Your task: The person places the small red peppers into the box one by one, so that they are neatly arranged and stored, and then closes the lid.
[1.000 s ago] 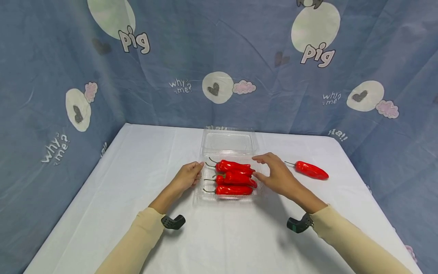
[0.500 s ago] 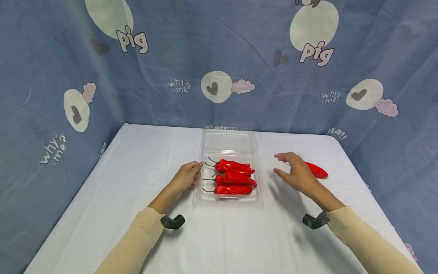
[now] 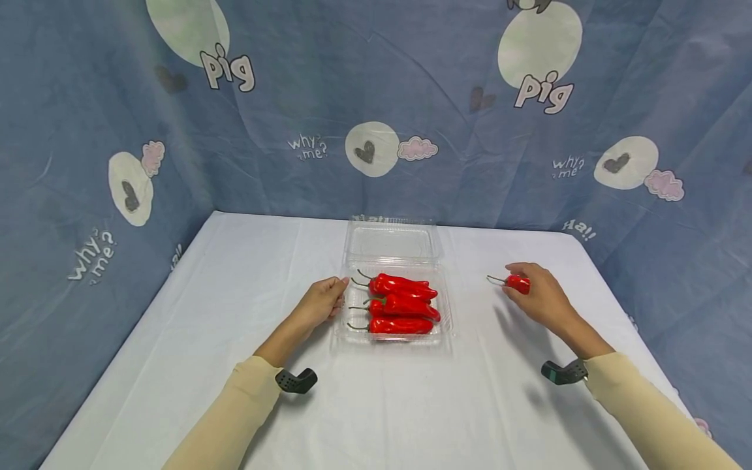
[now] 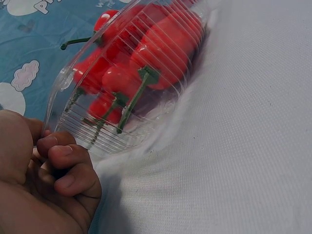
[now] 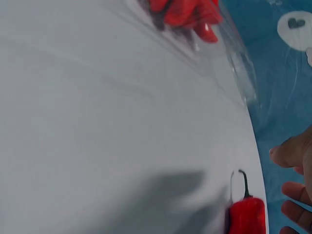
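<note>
A clear plastic clamshell box stands with several red peppers inside, their thin green stems pointing left. My left hand pinches the box's left rim between thumb and curled fingers, seen closely in the left wrist view, where the box wall meets the fingertips. Over a lone red pepper on the right of the table is my right hand, covering the pepper's right part in the head view. In the right wrist view the thumb and fingers are spread, apart from that pepper.
The box's transparent lid lies folded back toward the far edge of the white-covered table. A blue printed cloth hangs behind and along both sides. Dark cameras are worn on both wrists.
My right hand has moved rightward from the box's right side to the lone pepper. The left hand has stayed at the box's left rim, and the boxed peppers lie as before.
</note>
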The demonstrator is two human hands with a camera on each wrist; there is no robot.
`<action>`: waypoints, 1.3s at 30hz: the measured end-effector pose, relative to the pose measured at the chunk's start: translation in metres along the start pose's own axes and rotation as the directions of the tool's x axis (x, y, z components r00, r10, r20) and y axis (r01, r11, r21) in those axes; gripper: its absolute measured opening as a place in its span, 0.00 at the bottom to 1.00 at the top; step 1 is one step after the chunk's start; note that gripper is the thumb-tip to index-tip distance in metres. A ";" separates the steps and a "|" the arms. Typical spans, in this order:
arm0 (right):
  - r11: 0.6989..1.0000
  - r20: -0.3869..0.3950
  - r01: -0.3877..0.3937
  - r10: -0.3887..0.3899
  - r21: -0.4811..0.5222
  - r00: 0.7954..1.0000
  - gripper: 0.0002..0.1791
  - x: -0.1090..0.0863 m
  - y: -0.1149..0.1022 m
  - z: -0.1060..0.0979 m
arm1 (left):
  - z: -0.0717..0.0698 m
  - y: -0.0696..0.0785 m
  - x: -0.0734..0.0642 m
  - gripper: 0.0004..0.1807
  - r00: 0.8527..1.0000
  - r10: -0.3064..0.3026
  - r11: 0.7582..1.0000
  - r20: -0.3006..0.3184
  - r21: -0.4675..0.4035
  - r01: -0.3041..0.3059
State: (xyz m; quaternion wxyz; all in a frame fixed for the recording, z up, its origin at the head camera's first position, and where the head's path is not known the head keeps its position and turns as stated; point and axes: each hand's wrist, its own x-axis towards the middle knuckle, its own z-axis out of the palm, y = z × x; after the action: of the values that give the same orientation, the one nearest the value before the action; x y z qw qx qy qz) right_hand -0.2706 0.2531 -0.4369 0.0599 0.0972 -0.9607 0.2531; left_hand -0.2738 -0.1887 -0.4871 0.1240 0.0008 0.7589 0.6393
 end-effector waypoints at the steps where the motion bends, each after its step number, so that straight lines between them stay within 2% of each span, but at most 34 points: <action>1: 1.000 0.002 -0.008 0.008 -0.001 1.000 0.28 0.000 0.003 0.000 | 0.000 0.000 0.000 0.24 1.000 0.000 1.000 0.000 0.000 0.000; 24: 0.990 0.106 -0.140 0.142 -0.027 0.984 0.32 0.006 0.042 -0.003 | -0.001 0.002 -0.002 0.24 1.000 -0.012 1.000 -0.002 0.007 0.012; 31: 0.981 0.133 -0.192 0.194 -0.027 0.972 0.34 0.007 0.048 0.002 | 0.000 0.002 -0.001 0.24 1.000 -0.007 1.000 -0.002 0.006 0.007; 39: 0.980 0.112 -0.196 0.198 -0.031 0.974 0.35 0.005 0.053 0.016 | 0.000 0.002 -0.001 0.24 1.000 -0.003 1.000 0.006 -0.006 0.003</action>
State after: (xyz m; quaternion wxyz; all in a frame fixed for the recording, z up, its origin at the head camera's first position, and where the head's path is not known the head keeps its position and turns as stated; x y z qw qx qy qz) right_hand -0.2877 0.2894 -0.4755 -0.0197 0.0153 -0.9698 0.2425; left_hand -0.2733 -0.1887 -0.4854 0.1273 0.0012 0.7566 0.6414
